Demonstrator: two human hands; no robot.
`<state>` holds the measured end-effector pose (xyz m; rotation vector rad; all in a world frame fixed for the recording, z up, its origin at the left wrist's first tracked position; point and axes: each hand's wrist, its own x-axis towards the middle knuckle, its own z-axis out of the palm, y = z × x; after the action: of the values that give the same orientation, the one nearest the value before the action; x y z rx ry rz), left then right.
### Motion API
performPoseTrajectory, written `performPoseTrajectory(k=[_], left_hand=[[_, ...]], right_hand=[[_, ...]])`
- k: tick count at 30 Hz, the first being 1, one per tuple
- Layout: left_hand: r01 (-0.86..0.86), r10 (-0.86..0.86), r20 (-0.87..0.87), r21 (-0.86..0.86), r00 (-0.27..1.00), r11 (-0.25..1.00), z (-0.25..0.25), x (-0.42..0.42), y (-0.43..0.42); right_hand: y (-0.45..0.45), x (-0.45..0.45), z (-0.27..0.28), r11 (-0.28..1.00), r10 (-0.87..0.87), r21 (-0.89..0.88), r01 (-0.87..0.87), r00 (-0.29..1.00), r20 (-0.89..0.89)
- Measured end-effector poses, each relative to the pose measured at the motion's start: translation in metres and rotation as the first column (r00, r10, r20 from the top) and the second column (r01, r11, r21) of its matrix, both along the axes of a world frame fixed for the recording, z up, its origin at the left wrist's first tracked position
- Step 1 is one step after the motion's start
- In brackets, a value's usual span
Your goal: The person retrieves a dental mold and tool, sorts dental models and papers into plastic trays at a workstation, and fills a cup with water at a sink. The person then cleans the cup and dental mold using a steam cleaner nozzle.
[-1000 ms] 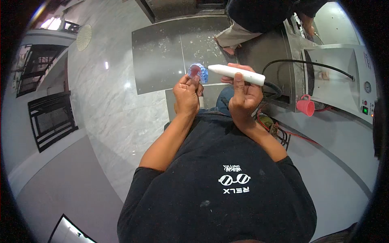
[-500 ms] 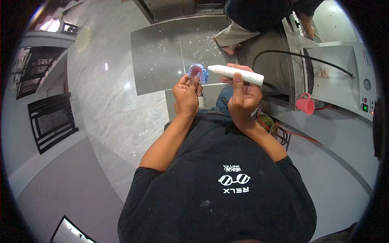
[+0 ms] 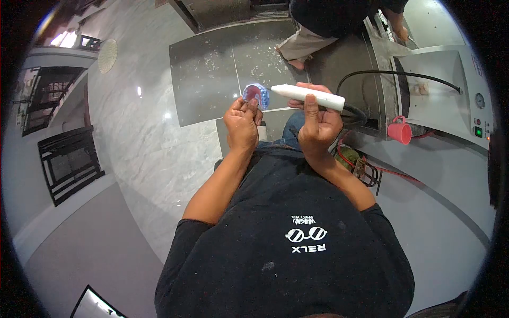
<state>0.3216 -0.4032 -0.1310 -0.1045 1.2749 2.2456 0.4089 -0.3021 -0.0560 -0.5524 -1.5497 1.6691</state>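
My left hand [image 3: 242,124] pinches a horseshoe-shaped dental model [image 3: 263,96], blue along the tooth arch and pink in the middle, between thumb and fingers. Closed round a white pen-shaped steam nozzle [image 3: 297,93] is my right hand [image 3: 321,124], its thumb lying along the near side. The nozzle's narrow tip points left at the model, a small gap apart. A black hose [image 3: 356,112] leaves the nozzle's rear end. Another black hose stretch [image 3: 392,72] arches over to a white machine [image 3: 466,95] with a gauge and a lit green switch.
A pink mug [image 3: 400,131] hangs beside the machine. At the top, a co-worker [image 3: 323,24] in dark top and light trousers stands barefoot near the counter. White flecks lie on the dark floor tiles [image 3: 204,79]. Red tubing [image 3: 395,172] and cables lie below right.
The whitish mist that streamed left from the nozzle no longer shows. The dental model has shifted slightly left, away from the tip. Both hands keep their holds.
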Motion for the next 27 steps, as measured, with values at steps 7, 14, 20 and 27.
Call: performPoseTrajectory(k=[7,14,20,27], left_hand=[[0.116,-0.129,0.102,0.124,0.986,0.985,-0.005,-0.004,-0.003],[0.164,-0.209,0.246,0.191,0.946,0.968,0.003,-0.001,0.001],[0.149,-0.252,0.336,0.303,0.908,0.941,-0.02,0.0,0.003],[0.07,-0.172,0.374,0.272,0.911,0.96,-0.021,-0.001,0.004]], right_hand=[[-0.002,0.001,0.003,0.999,-0.03,0.021,0.03,0.999,-0.029],[0.003,0.007,0.0,0.998,-0.053,0.026,0.053,0.999,-0.004],[0.005,0.013,-0.001,1.0,-0.024,-0.007,0.024,1.0,-0.011],[0.003,0.012,-0.003,1.0,-0.006,-0.02,0.006,1.0,-0.017]])
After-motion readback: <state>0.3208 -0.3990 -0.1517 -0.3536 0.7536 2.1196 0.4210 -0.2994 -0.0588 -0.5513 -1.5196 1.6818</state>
